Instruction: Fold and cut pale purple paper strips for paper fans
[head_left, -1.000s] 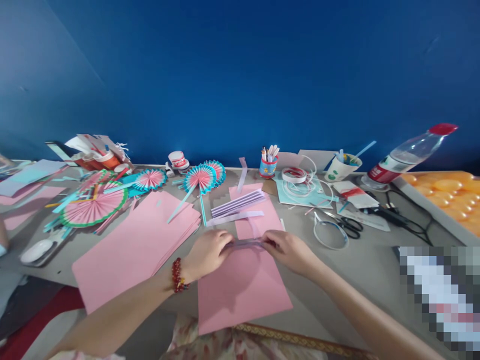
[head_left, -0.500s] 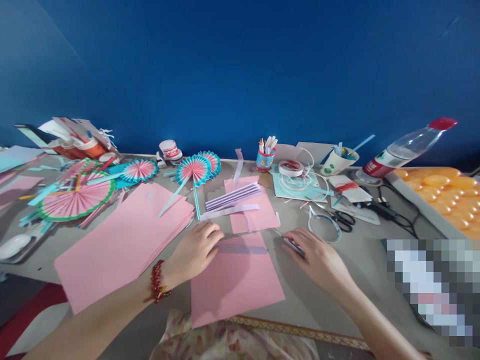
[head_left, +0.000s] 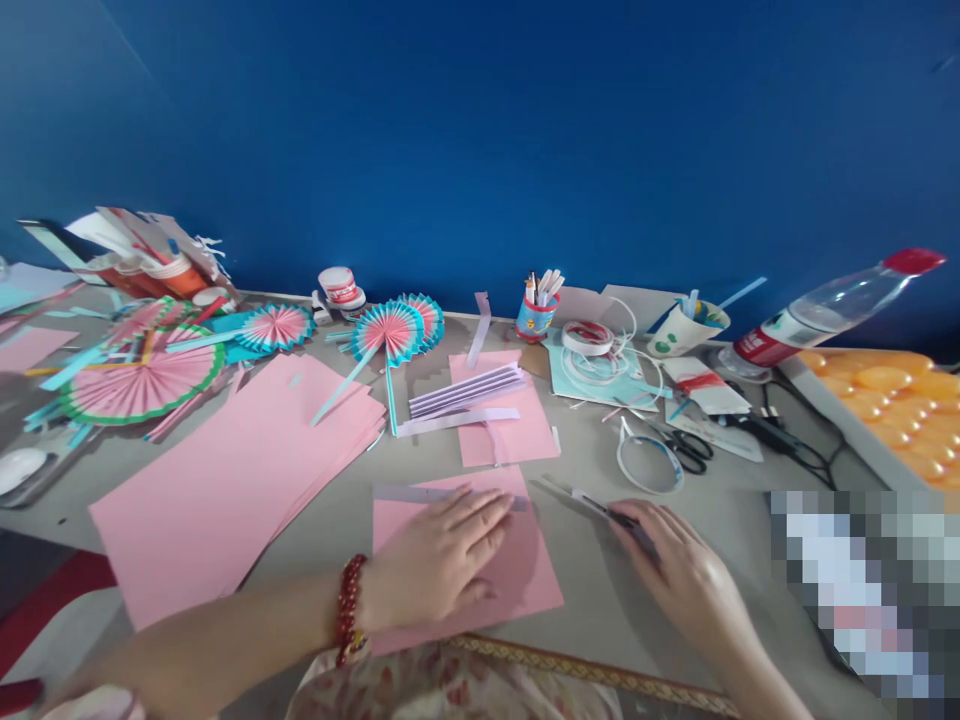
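Note:
My left hand (head_left: 442,555), with a red bead bracelet at the wrist, lies flat on a single pink sheet (head_left: 525,585) at the table's near edge. Its fingertips press on a thin lavender paper strip (head_left: 409,493) lying along the sheet's top edge. My right hand (head_left: 686,575) rests on the grey table to the right of the sheet, shut on a thin tool (head_left: 596,505) like a craft knife. The tool's tip points left toward the sheet's upper right corner.
A stack of pink paper (head_left: 232,480) lies to the left, folded lavender paper (head_left: 465,390) on another pink sheet beyond. Paper fans (head_left: 394,330), a pen cup (head_left: 535,316), tape roll (head_left: 587,337), scissors (head_left: 694,450), a bottle (head_left: 825,310) and an orange tray (head_left: 885,385) line the back and right.
Both hands first held the lavender strip between them. My right hand let go, moved right and took up the thin tool. My left hand laid the strip down and now presses flat.

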